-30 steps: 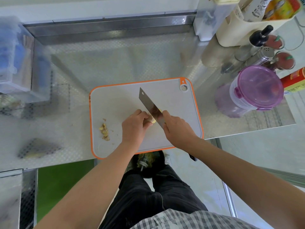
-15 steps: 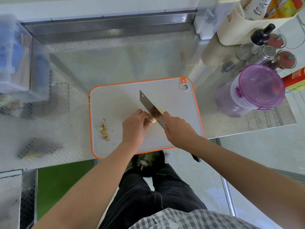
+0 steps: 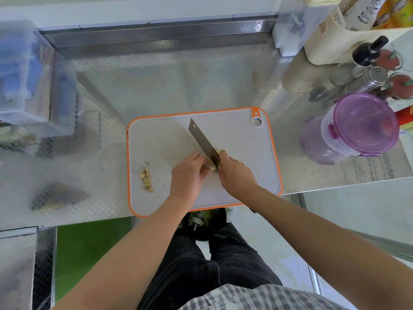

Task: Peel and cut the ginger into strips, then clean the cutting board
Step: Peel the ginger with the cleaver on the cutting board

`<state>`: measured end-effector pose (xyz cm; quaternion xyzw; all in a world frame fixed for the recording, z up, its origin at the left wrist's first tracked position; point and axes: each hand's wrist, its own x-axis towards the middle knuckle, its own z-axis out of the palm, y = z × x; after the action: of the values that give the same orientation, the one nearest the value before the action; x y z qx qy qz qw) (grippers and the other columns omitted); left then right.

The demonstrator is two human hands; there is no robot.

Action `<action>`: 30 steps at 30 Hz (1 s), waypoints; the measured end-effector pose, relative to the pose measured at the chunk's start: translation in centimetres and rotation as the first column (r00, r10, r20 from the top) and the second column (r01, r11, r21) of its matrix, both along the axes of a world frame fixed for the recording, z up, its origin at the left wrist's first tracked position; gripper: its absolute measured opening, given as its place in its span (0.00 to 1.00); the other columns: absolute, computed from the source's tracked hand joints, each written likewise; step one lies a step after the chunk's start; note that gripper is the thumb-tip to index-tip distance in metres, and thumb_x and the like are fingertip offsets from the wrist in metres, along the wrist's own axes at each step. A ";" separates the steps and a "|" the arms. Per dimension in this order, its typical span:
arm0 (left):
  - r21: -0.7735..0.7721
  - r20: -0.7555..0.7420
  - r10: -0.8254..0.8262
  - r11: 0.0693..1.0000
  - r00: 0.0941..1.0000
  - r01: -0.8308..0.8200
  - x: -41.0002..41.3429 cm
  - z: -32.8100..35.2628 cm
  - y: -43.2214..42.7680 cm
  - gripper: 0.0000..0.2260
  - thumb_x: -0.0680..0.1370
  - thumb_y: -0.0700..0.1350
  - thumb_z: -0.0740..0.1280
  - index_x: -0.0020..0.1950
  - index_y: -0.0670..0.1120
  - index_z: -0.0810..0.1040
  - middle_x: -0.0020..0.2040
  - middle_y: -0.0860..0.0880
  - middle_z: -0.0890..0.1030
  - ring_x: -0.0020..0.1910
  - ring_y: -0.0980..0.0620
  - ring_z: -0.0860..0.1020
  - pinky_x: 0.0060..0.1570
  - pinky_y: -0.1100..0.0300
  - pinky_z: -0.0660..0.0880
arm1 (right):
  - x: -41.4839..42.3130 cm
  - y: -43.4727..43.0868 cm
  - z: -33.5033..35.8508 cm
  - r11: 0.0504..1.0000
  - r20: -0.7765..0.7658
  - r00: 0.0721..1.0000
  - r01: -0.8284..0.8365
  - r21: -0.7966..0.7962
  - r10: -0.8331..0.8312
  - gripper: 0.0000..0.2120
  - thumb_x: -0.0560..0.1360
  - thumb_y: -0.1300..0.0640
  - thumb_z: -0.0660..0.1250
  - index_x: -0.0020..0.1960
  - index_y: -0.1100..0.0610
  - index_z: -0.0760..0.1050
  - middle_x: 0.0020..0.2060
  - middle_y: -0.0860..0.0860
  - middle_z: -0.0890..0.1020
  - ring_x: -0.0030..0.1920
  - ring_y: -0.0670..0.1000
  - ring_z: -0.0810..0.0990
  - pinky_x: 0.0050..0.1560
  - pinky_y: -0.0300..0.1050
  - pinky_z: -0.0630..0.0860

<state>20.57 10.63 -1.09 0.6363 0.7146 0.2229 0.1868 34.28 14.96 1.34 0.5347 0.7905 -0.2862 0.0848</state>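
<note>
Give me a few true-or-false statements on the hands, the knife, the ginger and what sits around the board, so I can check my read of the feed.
1. The right hand grips the knife. True.
2. The left hand holds the ginger down on the cutting board. True.
3. The peel scraps lie by the board's right edge. False: they lie near its left edge.
4. The purple-lidded container stands on the board. False: it stands on the counter, to the right of the board.
5. The knife's blade is at the ginger, between the two hands. True.
</note>
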 end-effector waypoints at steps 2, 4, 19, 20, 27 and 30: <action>-0.004 -0.006 0.001 1.000 1.000 -0.001 0.0 0.0 -0.1 0.07 0.69 0.42 0.77 0.44 0.44 0.81 0.40 0.49 0.78 0.34 0.48 0.78 0.32 0.61 0.67 | 0.2 0.3 0.1 1.000 -0.024 1.000 0.005 -0.016 -0.005 0.05 0.81 0.59 0.55 0.55 0.59 0.62 0.38 0.51 0.70 0.36 0.57 0.71 0.35 0.49 0.66; -0.012 -0.005 0.000 1.000 1.000 0.000 -0.1 0.1 -0.3 0.08 0.70 0.43 0.76 0.46 0.44 0.82 0.41 0.49 0.78 0.36 0.48 0.78 0.32 0.60 0.70 | 0.5 0.7 0.5 0.999 -0.060 0.998 0.004 -0.046 -0.007 0.05 0.81 0.58 0.55 0.55 0.59 0.61 0.37 0.50 0.69 0.35 0.57 0.70 0.35 0.49 0.65; -0.036 -0.026 0.005 0.999 1.000 -0.006 -0.2 0.8 -0.3 0.07 0.70 0.41 0.76 0.47 0.46 0.84 0.39 0.48 0.77 0.37 0.46 0.78 0.36 0.58 0.73 | 2.1 -0.5 3.6 0.999 -0.089 0.995 -0.051 -0.015 0.049 0.06 0.79 0.61 0.54 0.48 0.55 0.57 0.30 0.49 0.66 0.29 0.51 0.65 0.28 0.46 0.59; -0.041 -0.024 0.003 0.999 1.000 -0.004 -0.2 0.8 -0.3 0.08 0.70 0.41 0.76 0.47 0.46 0.84 0.39 0.48 0.77 0.37 0.46 0.78 0.36 0.58 0.73 | 2.1 -0.6 3.7 0.998 -0.082 0.995 -0.052 -0.017 0.050 0.06 0.79 0.61 0.54 0.48 0.55 0.56 0.30 0.49 0.66 0.29 0.51 0.65 0.28 0.46 0.59; -0.063 -0.020 -0.001 0.998 1.000 -0.001 -0.2 0.8 -0.3 0.09 0.70 0.41 0.76 0.49 0.44 0.84 0.40 0.47 0.78 0.39 0.46 0.77 0.38 0.59 0.70 | 2.2 -1.3 4.1 0.997 0.000 0.997 -0.081 0.007 0.081 0.05 0.79 0.62 0.54 0.53 0.56 0.59 0.31 0.48 0.64 0.30 0.51 0.65 0.29 0.46 0.60; -0.062 -0.021 -0.004 0.998 1.000 0.002 -0.2 0.9 -0.2 0.09 0.70 0.40 0.75 0.49 0.43 0.84 0.40 0.47 0.78 0.39 0.46 0.77 0.38 0.57 0.71 | 1.8 -1.5 3.8 0.996 0.039 0.996 -0.087 0.028 0.086 0.10 0.79 0.62 0.54 0.60 0.58 0.60 0.33 0.49 0.67 0.33 0.55 0.70 0.33 0.47 0.64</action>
<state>20.35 10.38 -0.24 0.6335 0.7221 0.1935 0.1994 36.12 13.49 5.15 0.5064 0.8155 -0.2603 0.1041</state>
